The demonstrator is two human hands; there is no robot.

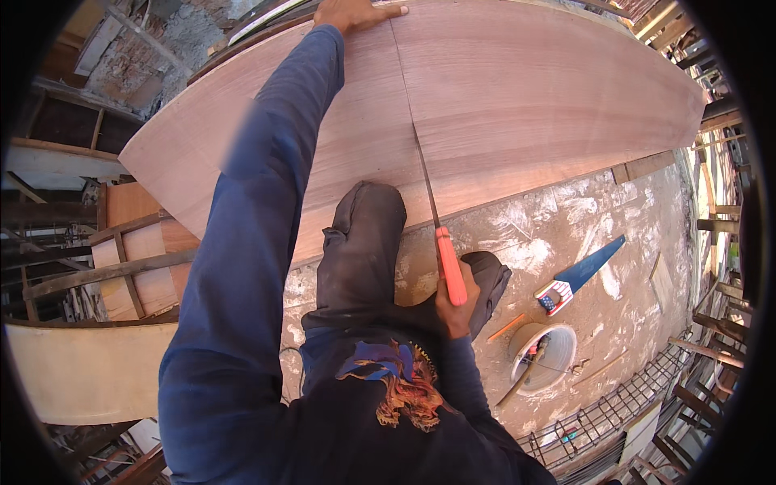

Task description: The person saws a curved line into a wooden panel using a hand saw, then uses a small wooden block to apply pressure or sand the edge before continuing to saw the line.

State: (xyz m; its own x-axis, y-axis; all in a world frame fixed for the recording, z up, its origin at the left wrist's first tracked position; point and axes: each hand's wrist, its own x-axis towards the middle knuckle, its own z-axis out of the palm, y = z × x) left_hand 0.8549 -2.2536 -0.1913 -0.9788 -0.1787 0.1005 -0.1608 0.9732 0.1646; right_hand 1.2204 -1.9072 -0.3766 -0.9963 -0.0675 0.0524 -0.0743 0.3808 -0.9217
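Observation:
A large pale plywood sheet [540, 97] spans the upper view, with a thin line running across it toward the far edge. My left hand [351, 14] holds that far edge, thumb stretched beside the line. My right hand [454, 301] grips the red-orange handle of a handsaw [426, 182], whose blade lies in the sheet at the near end of the line. My left knee [364, 226] rests on the sheet's near side.
On the dusty floor [630, 315] at right lie another saw [588, 260] with blue blade, an orange pencil-like stick [505, 326] and a bucket [563, 356] holding tools. A wire rebar cage [606, 406] edges the lower right; timber framing [133, 265] stands left.

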